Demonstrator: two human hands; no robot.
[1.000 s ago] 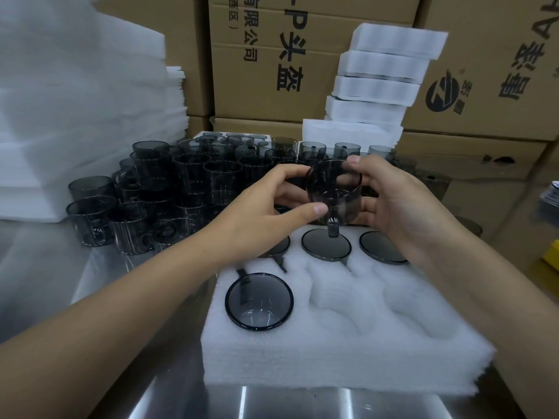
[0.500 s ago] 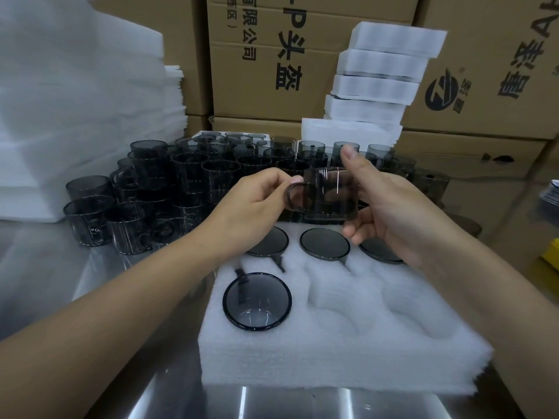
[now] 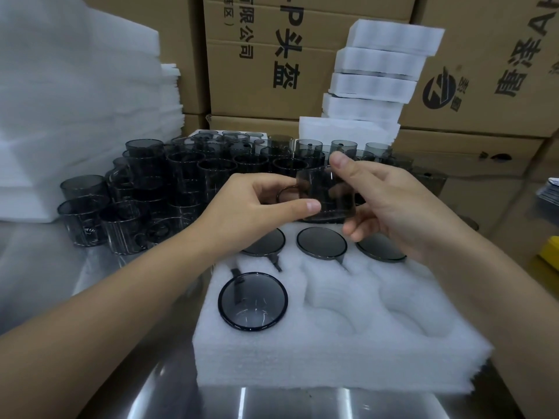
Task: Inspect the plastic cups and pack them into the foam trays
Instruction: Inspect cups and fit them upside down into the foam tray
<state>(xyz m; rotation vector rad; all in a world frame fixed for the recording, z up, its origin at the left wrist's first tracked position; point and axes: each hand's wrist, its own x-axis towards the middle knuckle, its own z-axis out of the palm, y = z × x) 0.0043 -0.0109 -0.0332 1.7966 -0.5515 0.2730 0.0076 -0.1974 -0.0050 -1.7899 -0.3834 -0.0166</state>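
Printed cardboard boxes (image 3: 302, 55) fill the back. A tall stack of foam sheets (image 3: 75, 116) rises at the left. Both stand behind a shiny metal surface (image 3: 39, 267). A white foam tray (image 3: 332, 352) lies on this surface nearest the camera. Behind it and to its left stands a crowd of loose cups (image 3: 181, 182), mouths up. A leaning pile of foam blocks (image 3: 381, 68) stands beyond them.

The left hand (image 3: 257, 207) and right hand (image 3: 399, 207) meet above the tray's back row and share one smoky cup (image 3: 329, 198). The cup's long axis stands close to upright, leaning slightly. Its handle (image 3: 286, 192) points to the person's left. Which end is the mouth cannot be told. The left fingers curl round the handle, with the thumb pressed against the lower wall. The right fingers (image 3: 338, 161) grasp the body, one tip on the top edge and the others curled beneath the base.

Four packed cups (image 3: 321, 241) sit sunk in the tray's pockets with their round faces up, three across the back row and one at front left. The middle and right front pockets show bare foam
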